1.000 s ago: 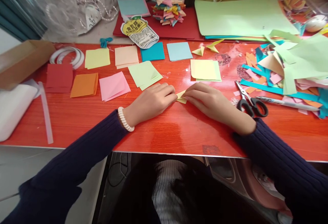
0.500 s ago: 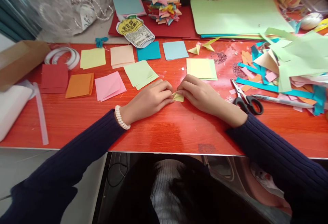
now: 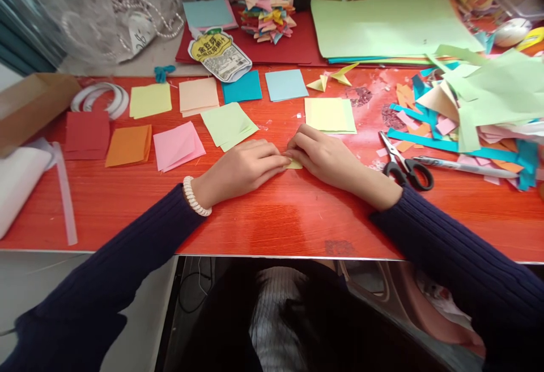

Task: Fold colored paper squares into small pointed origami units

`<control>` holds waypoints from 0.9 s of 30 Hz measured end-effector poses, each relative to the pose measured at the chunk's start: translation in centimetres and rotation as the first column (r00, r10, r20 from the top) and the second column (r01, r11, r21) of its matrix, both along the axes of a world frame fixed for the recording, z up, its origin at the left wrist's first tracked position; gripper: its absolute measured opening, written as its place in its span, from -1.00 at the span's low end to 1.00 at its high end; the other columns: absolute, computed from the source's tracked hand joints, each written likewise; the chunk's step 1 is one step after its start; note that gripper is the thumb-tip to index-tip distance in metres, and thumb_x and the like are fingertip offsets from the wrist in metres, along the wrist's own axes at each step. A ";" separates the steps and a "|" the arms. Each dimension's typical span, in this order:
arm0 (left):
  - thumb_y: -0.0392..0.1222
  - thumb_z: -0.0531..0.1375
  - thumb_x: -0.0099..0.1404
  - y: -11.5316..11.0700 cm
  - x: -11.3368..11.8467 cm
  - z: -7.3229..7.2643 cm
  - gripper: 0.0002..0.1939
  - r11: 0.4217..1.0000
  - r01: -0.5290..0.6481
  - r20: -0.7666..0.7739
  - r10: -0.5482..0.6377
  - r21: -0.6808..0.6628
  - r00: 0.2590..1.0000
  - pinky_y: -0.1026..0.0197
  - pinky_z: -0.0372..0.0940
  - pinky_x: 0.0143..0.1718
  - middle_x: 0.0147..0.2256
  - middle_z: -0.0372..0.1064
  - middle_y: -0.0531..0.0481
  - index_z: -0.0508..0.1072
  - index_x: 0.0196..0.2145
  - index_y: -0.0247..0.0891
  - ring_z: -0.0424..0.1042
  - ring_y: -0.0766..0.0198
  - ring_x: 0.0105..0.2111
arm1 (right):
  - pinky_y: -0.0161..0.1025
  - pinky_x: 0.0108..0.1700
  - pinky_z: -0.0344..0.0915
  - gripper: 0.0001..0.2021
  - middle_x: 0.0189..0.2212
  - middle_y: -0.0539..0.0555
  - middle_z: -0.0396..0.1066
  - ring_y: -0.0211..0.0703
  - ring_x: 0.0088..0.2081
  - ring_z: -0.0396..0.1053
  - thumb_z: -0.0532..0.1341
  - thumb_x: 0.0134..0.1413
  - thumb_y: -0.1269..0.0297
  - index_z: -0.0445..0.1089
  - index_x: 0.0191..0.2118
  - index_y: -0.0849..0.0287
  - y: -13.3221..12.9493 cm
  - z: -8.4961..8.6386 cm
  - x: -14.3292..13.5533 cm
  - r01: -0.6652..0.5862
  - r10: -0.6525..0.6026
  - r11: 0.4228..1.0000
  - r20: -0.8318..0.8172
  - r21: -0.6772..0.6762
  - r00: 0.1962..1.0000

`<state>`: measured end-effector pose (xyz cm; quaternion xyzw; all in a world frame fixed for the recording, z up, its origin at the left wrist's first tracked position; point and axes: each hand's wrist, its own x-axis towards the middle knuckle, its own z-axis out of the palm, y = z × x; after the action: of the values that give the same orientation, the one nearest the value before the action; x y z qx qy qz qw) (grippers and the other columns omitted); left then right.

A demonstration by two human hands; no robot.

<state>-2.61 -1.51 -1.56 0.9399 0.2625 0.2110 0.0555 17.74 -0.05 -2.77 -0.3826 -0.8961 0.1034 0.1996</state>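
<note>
A small folded piece of yellow paper lies on the red table, mostly covered by my fingers. My left hand, with a white coil band at the wrist, presses its closed fingertips on the paper's left side. From the right, my right hand pinches the same paper, and the fingertips of both hands meet over it. Just beyond my right hand is a stack of pale yellow paper squares. Light green squares lie beyond my left hand. Two folded yellow paper pieces stand farther back.
Scissors and a pen lie right, beside a heap of paper scraps. Pink, orange and red squares line the left. A paper-star stack and large green sheets are at the back.
My fingers have closed in over the yellow paper, so less of it shows. The whole view has shifted slightly; the other things on the table stay in place.
</note>
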 end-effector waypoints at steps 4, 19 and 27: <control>-0.22 -0.01 0.35 0.2 -0.2 -0.2 -0.76 0.998 0.060 -0.048 -0.061 -0.010 0.997 0.19 0.27 -0.21 -0.21 0.38 -0.13 0.45 -0.18 -0.24 0.32 0.25 -0.21 | -0.28 -0.39 0.13 -0.86 -0.32 0.11 0.26 -0.19 -0.38 0.23 0.04 0.22 0.25 0.23 -0.28 0.21 0.0 -0.1 0.0 0.012 -0.013 1.000 -0.031 -0.025 0.999; -0.22 0.01 0.34 0.2 -0.3 0.0 -0.75 0.996 0.064 -0.075 -0.059 0.058 0.995 0.11 0.27 -0.09 -0.04 0.35 -0.12 0.46 -0.18 -0.27 0.31 0.17 -0.08 | -0.24 -0.32 0.19 -0.91 -0.40 0.08 0.34 -0.18 -0.37 0.28 0.03 0.18 0.38 0.25 -0.33 0.19 0.1 0.2 -0.1 0.156 -0.187 0.977 -0.235 -0.146 0.954; -0.21 0.03 0.33 -0.4 -0.1 0.2 -0.75 0.990 0.014 -0.134 0.005 0.143 0.991 -0.01 0.18 0.01 -0.11 0.44 -0.04 0.42 -0.10 -0.23 0.29 0.11 -0.01 | -0.20 -0.22 0.27 -0.92 -0.29 0.10 0.18 -0.19 -0.33 0.27 0.13 0.11 0.34 0.32 -0.26 0.18 -0.3 0.5 0.7 0.047 -0.089 0.977 -0.199 -0.210 0.976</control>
<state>-2.72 -1.95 -1.31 0.9542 0.2475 0.1657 -0.0296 18.46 -0.30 -2.27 -0.4189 -0.8414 0.2271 0.2548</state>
